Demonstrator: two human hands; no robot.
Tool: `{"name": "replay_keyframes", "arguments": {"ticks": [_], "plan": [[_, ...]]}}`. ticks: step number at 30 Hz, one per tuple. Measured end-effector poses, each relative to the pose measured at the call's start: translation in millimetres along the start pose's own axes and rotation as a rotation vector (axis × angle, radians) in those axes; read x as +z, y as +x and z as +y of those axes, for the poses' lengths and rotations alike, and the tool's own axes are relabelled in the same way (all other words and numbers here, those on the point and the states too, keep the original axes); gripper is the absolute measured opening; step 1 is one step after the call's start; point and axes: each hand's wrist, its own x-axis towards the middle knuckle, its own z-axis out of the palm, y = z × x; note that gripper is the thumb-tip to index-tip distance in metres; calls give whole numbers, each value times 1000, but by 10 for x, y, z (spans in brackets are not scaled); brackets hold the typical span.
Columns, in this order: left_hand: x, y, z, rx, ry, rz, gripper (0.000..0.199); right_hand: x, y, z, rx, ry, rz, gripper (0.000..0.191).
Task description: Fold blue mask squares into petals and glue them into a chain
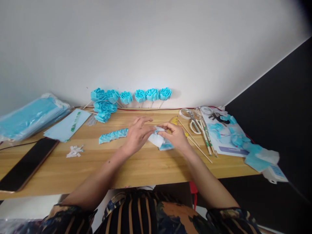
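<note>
A small piece of white and pale blue mask fabric (156, 139) is held between my hands above the middle of the table. My right hand (175, 135) pinches its upper right edge between thumb and fingers. My left hand (138, 134) has its thumb and a fingertip closed on the left edge, with the index finger raised. More light blue fabric (166, 145) lies under the piece, partly covered by it. Left of my left hand is an overlapping row of folded blue petals (113, 136), its right end hidden by the hand.
Blue fabric roses (126, 97) on sticks line the wall. Bagged masks (34, 113), a phone (28, 164) and white strips (75, 151) lie left. On the right are scissors (195, 126), tape (186, 113), wooden sticks (200, 149) and a sheet (226, 150) with blue scraps.
</note>
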Motion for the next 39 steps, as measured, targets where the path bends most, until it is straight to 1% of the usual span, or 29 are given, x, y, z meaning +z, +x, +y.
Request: {"name": "replay_keyframes", "arguments": {"ticks": [3, 5, 8, 10, 12, 14, 16, 18, 20, 22, 25, 26, 29, 31, 36, 39], "plan": [[17, -7, -2, -45, -9, -10, 19, 25, -2, 95, 63, 88, -20, 24], [1, -3, 24, -73, -75, -3, 18, 4, 4, 139, 112, 157, 32, 27], [-48, 10, 62, -144, -236, 50, 13, -130, 6, 158, 147, 275, 135, 28], [-70, 16, 59, -232, -371, 97, 12, -269, -8, 156, 159, 305, 144, 27], [-66, 12, 28, -358, -539, 151, 13, -398, -29, 158, 171, 273, 91, 25], [-41, 2, -20, -484, -731, 205, 16, -475, -43, 172, 184, 205, -13, 24], [-10, -7, -65, -560, -887, 251, 18, -480, -39, 203, 192, 113, -152, 26], [9, -8, -95, -594, -969, 266, 20, -427, -15, 253, 161, 1, -271, 27], [15, -2, -105, -623, -992, 262, 20, -350, 19, 315, 95, -104, -319, 26], [13, 5, -98, -648, -1007, 229, 19, -277, 50, 382, 55, -194, -311, 23], [15, 10, -68, -664, -1025, 152, 21, -216, 74, 466, 83, -243, -286, 16], [18, 10, -57, -666, -1022, 132, 21, -211, 75, 486, 94, -229, -269, 18], [30, 11, -33, -677, -1006, 123, 22, -242, 62, 511, 112, -121, -216, 36], [38, 14, -33, -687, -1026, 135, 22, -293, 42, 499, 128, -31, -209, 43], [48, 15, -50, -709, -1087, 167, 21, -472, -24, 409, 199, 236, -187, 42], [55, 10, -57, -719, -1080, 163, 21, -586, -59, 335, 226, 328, -179, 44]]}}
